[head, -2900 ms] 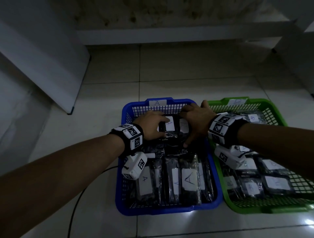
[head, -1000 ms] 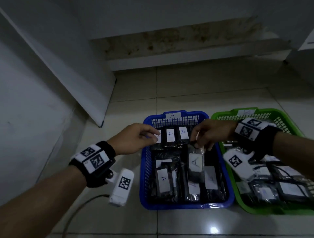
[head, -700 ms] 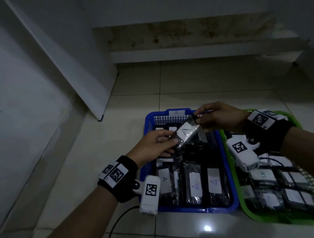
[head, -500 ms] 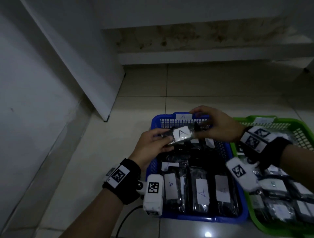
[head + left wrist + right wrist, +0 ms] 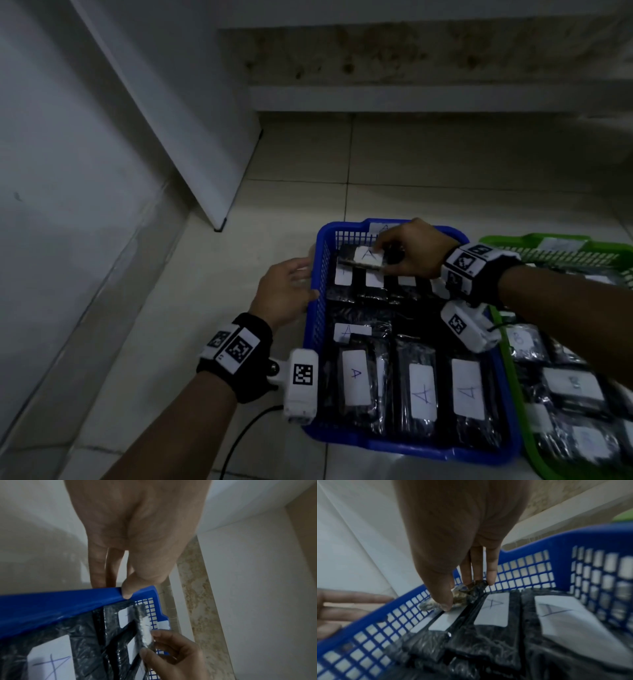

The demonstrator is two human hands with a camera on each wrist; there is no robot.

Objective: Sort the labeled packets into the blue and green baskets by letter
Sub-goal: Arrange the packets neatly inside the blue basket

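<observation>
The blue basket [image 5: 404, 445] holds rows of black packets with white "A" labels [image 5: 356, 377]. Over its far left corner my right hand [image 5: 382, 260] pinches one end of an "A" packet [image 5: 368, 255], tilted just above the back row. The right wrist view shows thumb and fingers [image 5: 462, 595] on the crinkled packet end [image 5: 476, 586]. My left hand [image 5: 306, 282] is beside the basket's left wall. Its thumb rests on the blue rim [image 5: 60, 601] and its fingers [image 5: 97, 574] hang straight outside. The green basket [image 5: 555, 253] on the right holds more labelled packets.
A white board [image 5: 191, 137] leans against the left wall, its foot near the blue basket's far left corner. A low ledge [image 5: 411, 99] runs along the back. A black cable [image 5: 239, 435] lies on the tiled floor beneath my left forearm.
Both hands held the "A" packet above the blue basket. My left hand has let go and moved to the left rim; my right hand has brought the packet down to the far left corner.
</observation>
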